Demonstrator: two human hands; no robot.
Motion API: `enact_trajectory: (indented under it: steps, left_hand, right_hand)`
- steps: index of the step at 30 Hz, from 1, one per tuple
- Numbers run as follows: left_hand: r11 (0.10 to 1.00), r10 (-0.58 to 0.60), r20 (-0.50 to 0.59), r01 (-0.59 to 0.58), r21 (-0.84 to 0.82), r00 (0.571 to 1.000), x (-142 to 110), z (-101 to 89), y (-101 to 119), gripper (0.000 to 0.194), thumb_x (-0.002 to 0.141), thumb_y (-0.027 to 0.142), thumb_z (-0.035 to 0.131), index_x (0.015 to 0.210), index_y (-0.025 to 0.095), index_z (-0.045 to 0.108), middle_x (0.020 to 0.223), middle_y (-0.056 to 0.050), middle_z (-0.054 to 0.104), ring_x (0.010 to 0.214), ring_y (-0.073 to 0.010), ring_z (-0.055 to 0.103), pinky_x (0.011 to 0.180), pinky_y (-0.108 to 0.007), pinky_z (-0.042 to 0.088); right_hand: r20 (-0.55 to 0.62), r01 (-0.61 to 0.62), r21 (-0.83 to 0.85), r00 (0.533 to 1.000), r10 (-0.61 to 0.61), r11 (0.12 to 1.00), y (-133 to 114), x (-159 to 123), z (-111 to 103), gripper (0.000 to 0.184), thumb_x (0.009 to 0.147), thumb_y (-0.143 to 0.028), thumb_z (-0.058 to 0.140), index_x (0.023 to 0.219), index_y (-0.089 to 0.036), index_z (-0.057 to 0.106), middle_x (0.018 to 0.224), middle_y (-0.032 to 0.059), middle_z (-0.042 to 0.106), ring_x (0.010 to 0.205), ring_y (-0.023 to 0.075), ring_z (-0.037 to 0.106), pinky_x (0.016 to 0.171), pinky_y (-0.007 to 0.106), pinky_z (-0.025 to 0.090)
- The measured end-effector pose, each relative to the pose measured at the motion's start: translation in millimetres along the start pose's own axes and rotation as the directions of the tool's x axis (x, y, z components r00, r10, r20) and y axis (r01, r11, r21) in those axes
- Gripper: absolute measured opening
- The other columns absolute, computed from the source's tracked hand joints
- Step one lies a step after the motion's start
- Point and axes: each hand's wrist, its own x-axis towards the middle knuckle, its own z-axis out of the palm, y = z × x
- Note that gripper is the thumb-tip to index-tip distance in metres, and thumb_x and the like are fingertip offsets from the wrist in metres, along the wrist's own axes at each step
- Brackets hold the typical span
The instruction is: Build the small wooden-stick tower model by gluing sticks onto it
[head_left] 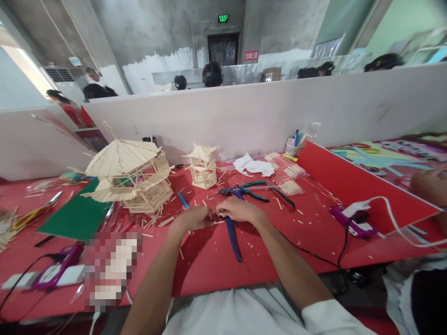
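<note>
The thin pale stick lies at the centre of your work, right by your fingertips, over the red tabletop; your left hand is curled with its fingertips bunched, your right hand bends in to meet it, and the tips sit close together; whether either one truly pinches the stick is too small to tell. A piece that slight could snap or slip away if you pressed unevenly; dropped, it would be easily lost among the loose scraps around your 10 o'clock.

At 5 o'clock from your hands, just beside the right one, a blue handle points back towards you; a wrist swung that way could knock it. At 1 to 2 o'clock the pliers with green-and-black handles lie splayed; a forward reach could catch them and scatter bits.

Near 12 o'clock stands the small stick pavilion; its thin struts look easy to break, should a knuckle brush them; at 10 o'clock the large stick pavilion has projecting ends that a sleeve might snag. Towards 4 o'clock a black cable crosses the table; your right forearm could drag it.
</note>
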Motion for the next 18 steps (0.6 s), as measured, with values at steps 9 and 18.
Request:
enact_trajectory:
  steps: [9, 18]
  left_hand:
    - [0.999, -0.024, 0.063, 0.021, 0.041, 0.998, -3.9, -2.7, -12.1, 0.011, 0.071, 0.02, 0.062, 0.078, 0.019, 0.071, 0.068, -0.003, 0.068, 0.056, -0.0155, 0.057, 0.054, -0.023, 0.035]
    - [0.972, -0.218, -0.354, 0.233, -0.001, 0.909, -21.9, -28.9, -22.9, 0.008, 0.082, 0.02, 0.056, 0.086, 0.019, 0.063, 0.072, -0.004, 0.064, 0.061, -0.0179, 0.057, 0.061, -0.025, 0.039]
  right_hand:
    - [0.1, -0.141, 0.049, 0.986, 0.136, 0.989, -3.1, -12.6, -12.5, 0.02, 0.077, -0.003, 0.059, 0.077, -0.02, 0.069, 0.077, 0.001, 0.072, 0.07, 0.0141, 0.063, 0.06, 0.02, 0.035]
    - [-0.2, -0.112, 0.281, 0.965, 0.172, 0.953, -8.9, -8.6, -19.0, 0.016, 0.082, -0.014, 0.058, 0.09, -0.02, 0.069, 0.077, 0.0016, 0.07, 0.067, 0.0149, 0.064, 0.063, 0.023, 0.042]
